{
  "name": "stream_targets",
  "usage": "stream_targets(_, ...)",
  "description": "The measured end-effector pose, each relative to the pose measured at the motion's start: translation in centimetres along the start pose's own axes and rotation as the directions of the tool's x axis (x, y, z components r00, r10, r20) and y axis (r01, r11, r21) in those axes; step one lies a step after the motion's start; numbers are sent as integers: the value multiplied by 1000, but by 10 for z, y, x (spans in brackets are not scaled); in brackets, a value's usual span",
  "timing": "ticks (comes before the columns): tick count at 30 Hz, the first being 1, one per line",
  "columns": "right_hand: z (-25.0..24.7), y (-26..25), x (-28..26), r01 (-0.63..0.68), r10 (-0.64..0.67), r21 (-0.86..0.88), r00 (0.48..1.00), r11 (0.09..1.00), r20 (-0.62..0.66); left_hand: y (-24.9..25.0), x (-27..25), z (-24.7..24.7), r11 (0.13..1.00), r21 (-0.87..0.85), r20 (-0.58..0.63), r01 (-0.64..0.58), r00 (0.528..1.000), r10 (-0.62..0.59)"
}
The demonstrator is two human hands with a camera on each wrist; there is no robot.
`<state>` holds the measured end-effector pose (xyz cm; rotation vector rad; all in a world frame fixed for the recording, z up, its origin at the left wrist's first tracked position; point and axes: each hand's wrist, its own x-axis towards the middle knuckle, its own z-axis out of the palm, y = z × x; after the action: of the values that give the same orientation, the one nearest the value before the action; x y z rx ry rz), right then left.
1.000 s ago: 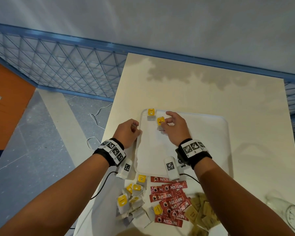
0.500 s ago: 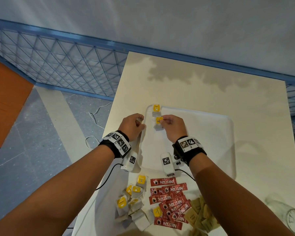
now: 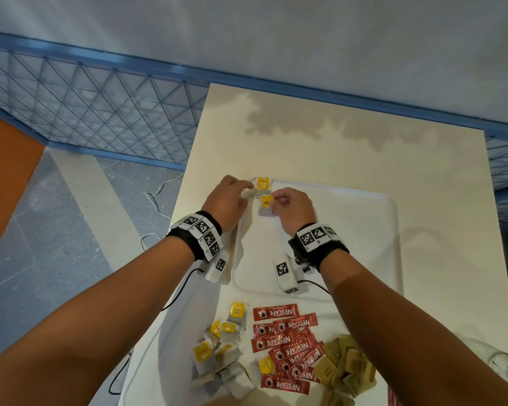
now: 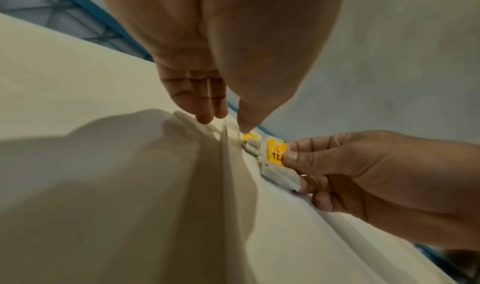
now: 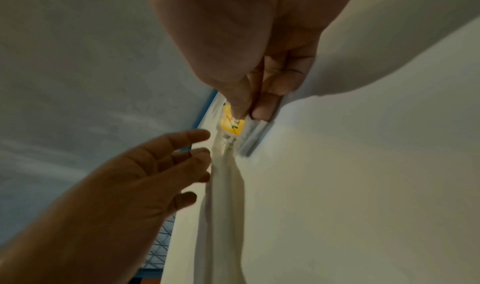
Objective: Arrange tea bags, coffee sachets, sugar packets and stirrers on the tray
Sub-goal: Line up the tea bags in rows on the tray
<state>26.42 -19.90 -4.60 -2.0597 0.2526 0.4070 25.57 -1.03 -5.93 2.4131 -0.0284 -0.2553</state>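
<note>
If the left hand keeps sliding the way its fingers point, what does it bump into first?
Probably the far tea bag in the tray's corner: the left hand points at it from beside the rim, fingers almost there. Whether they already touch is unclear.

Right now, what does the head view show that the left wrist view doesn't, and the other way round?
Head view only: the loose tea bags, coffee sachets and brown packets heaped on the table near the person, off the tray.

Left wrist view only: the right hand's thumb and fingers from below, pinching the yellow tag.

Both: the left hand at the tray's far left corner and two tea bags on the tray.
</note>
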Motion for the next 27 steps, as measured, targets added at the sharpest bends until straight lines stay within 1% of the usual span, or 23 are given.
stream_targets(3, 1, 2, 0, 3, -4, -23, 1000, 1000, -22, 2, 11, 6, 994, 57, 33, -96, 995, 94)
stream_targets(5, 1, 4, 1, 3, -4, -29, 1000, 1000, -25, 1, 17, 10, 987, 97, 62, -128, 990, 123)
stream_targets(8, 1, 4, 3, 3, -4, -34, 1000, 999, -30, -3, 25, 10, 991, 98, 92, -86, 993, 77)
stream_targets(12, 5, 0, 5, 5, -7, -81, 1000, 997, -16, -6, 28, 4, 986, 128, 93, -103, 991, 92)
stream_targets(15, 8, -2, 4, 25, -26, -118, 1000, 993, -5, -3, 28, -1, 982, 155, 128, -112, 988, 92)
stream_targets(17, 10, -2, 4, 44, -43, -156, 999, 987, 4, -2, 29, -4, 982, 163, 140, -95, 988, 72)
stream_targets(19, 12, -1, 6, 59, -57, -190, 998, 980, 14, -3, 28, -6, 988, 143, 132, -66, 990, 47)
stream_targets(23, 15, -4, 8, 88, -82, -246, 996, 965, 31, -6, 25, -8, 991, 118, 103, -63, 993, 51)
stream_targets(27, 16, -8, 6, 110, -102, -278, 994, 954, 43, -9, 23, -11, 989, 140, 116, -50, 993, 34)
